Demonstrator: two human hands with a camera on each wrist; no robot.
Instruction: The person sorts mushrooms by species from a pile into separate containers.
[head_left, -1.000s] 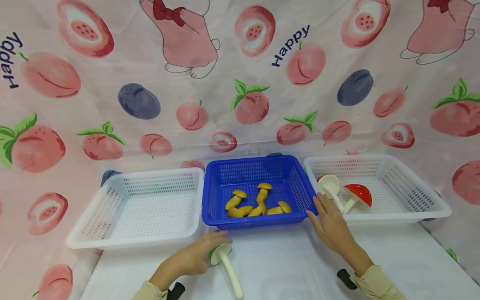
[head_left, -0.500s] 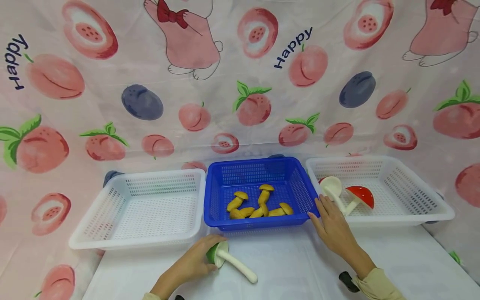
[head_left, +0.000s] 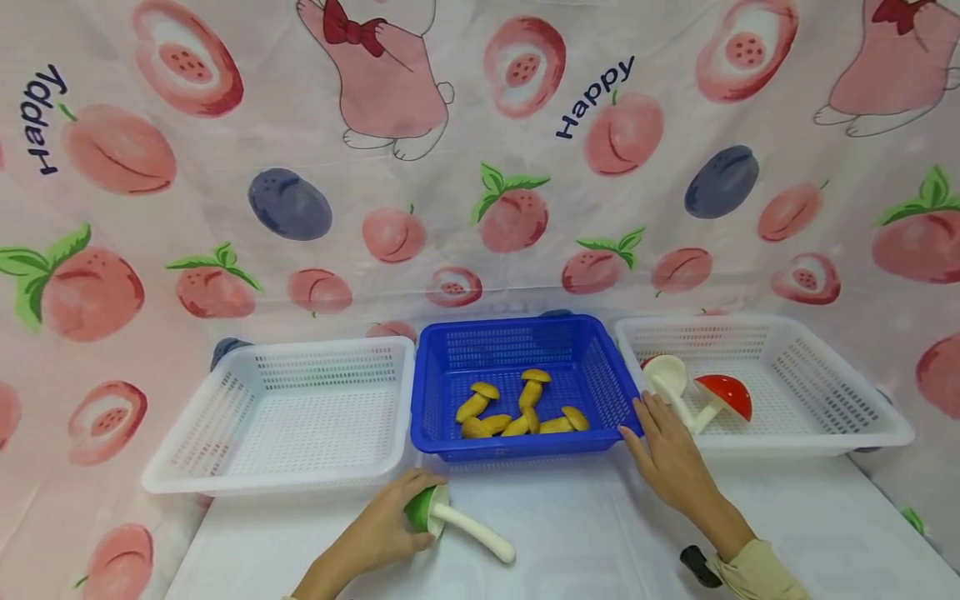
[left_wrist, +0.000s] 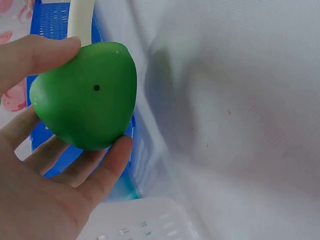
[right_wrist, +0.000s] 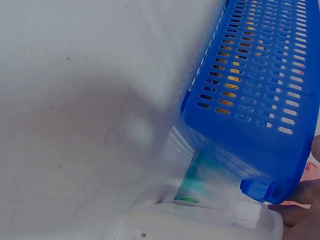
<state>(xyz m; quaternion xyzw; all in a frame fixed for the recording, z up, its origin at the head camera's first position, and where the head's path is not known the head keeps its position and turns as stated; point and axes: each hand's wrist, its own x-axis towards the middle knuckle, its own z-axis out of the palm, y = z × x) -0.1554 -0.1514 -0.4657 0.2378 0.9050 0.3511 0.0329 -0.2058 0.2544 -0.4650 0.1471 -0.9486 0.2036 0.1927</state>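
My left hand [head_left: 386, 525] grips a toy mushroom by its green cap [left_wrist: 87, 97], the thumb on one side and the fingertips on the other. The long white stem [head_left: 476, 532] of this mushroom points right and toward me, in front of the blue basket. My right hand [head_left: 669, 458] rests with extended fingers where the near right corner of the blue basket [head_left: 517, 444] meets the right white basket [head_left: 795, 442]. In the right wrist view, a few fingers [right_wrist: 297, 215] show at the blue basket's corner.
Several yellow-brown toy mushrooms [head_left: 532, 390] lie in the blue basket. The right white basket holds red-capped mushrooms [head_left: 726, 393] with white stems. Another white basket [head_left: 300, 429] stands at left. A fruit-print curtain [head_left: 465, 167] hangs behind the white-covered table [head_left: 585, 533].
My left hand has closed round the green cap and drawn slightly left. The mushroom's stem has swung from pointing toward me to pointing more to the right. My right hand stays at the basket corner.
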